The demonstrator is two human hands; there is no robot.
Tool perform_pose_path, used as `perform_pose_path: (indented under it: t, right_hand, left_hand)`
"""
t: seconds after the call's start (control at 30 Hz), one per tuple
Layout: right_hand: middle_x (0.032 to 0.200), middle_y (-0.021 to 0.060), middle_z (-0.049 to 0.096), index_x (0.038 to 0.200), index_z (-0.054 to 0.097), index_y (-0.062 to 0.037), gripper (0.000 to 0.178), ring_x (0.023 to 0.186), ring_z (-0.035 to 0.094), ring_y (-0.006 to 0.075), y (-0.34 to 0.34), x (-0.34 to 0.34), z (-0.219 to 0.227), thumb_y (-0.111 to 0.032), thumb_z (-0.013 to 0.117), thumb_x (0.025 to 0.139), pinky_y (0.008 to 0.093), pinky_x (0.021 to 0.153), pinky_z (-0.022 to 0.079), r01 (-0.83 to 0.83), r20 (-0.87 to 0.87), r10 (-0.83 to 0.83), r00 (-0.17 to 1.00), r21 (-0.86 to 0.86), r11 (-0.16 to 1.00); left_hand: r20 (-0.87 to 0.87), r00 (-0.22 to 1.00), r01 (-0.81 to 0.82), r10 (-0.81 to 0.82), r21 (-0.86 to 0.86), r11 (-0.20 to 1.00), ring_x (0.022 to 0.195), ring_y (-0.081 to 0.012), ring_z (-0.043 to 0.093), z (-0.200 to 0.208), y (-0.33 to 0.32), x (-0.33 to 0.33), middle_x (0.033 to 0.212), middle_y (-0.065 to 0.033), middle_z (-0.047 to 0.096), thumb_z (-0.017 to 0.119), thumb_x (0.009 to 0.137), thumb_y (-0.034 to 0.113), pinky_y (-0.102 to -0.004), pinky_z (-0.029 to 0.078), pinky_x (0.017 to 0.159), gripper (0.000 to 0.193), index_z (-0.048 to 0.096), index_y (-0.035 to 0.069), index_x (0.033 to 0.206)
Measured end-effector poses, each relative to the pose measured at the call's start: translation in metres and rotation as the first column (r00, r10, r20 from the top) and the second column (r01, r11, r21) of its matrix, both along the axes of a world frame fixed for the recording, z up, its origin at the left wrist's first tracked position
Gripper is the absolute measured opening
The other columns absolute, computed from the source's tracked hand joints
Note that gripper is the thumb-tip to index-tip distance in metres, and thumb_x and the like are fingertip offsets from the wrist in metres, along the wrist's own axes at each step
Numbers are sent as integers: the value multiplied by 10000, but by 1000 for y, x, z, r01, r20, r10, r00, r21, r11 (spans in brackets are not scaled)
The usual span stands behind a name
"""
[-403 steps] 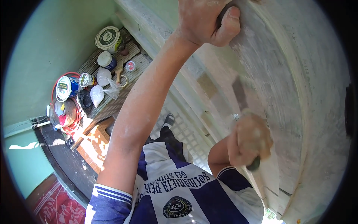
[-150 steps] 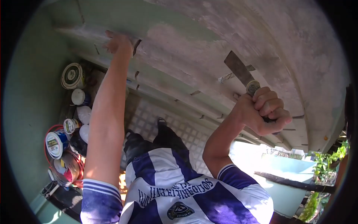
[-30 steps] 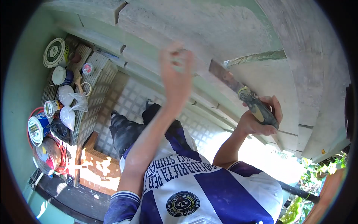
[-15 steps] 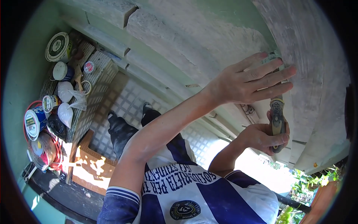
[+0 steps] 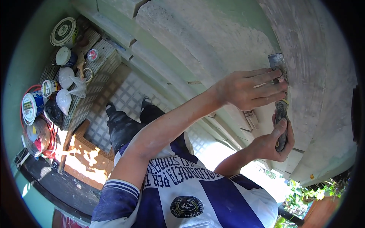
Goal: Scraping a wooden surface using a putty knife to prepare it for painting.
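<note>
In my right hand (image 5: 279,142) is a scraper (image 5: 281,108) with a dark grey and yellowish handle, the fingers wrapped round it and the thumb along its side. Its flat metal blade (image 5: 276,59) points away from me and lies against the pale, dusty surface (image 5: 304,76). My left hand (image 5: 253,89) reaches across from the left, fingers stretched out, with their tips at the neck of the scraper just below the blade. The left thumb is mostly hidden. Beside the blade runs a curved border between green paint (image 5: 256,22) and the greyish, smeared surface.
At the left, a wooden bench (image 5: 100,47) holds paint buckets (image 5: 64,32), plastic bags of white powder (image 5: 64,100), a brush (image 5: 80,62) and a roll of tape (image 5: 88,75). Long pale ledges (image 5: 167,41) run along the green wall. Plants (image 5: 304,197) show at lower right.
The scraper's blade, covered by my fingers before, is now exposed. My left hand has drawn back toward me and its spread fingers have come closer together. My right thumb has moved up the handle.
</note>
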State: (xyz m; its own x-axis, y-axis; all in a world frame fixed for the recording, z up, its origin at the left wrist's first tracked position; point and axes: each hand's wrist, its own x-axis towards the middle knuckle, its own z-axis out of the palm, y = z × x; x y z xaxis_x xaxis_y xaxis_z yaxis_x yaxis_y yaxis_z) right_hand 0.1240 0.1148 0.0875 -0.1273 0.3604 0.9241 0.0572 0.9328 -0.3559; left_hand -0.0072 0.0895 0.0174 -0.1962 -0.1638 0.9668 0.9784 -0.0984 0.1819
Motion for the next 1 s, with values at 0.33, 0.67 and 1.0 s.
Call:
perform_pose_path:
  t: [0.33,0.67,1.0]
  right_hand:
    - [766,70,657,1216,679,10,361,633,526,67,-15,12,67,-23,727,861,209,551,398,89,690,85,718,-212,973]
    - [880,130,746,1183,690,26,320,697,589,51,-20,-17,44,-34,729,872,211,601,452,81,559,61,827,-224,971]
    - [964,158,747,1188,680,35,317,793,662,90,-30,-3,53,-44,722,884,207,717,506,134,620,51,783,-248,959]
  left_hand:
    - [-3,1000,29,-29,-54,998,1134,-248,658,2,-8,-4,1233,-42,678,661,812,146,-353,588,945,356,705,105,1163]
    - [-57,998,-27,22,-83,996,1087,-204,676,5,-21,-29,1178,-11,699,708,774,101,-317,593,932,335,728,128,1107]
    - [-22,998,-61,60,-45,997,1097,-167,666,0,-12,-14,1194,30,687,717,782,129,-294,582,943,290,727,161,1070]
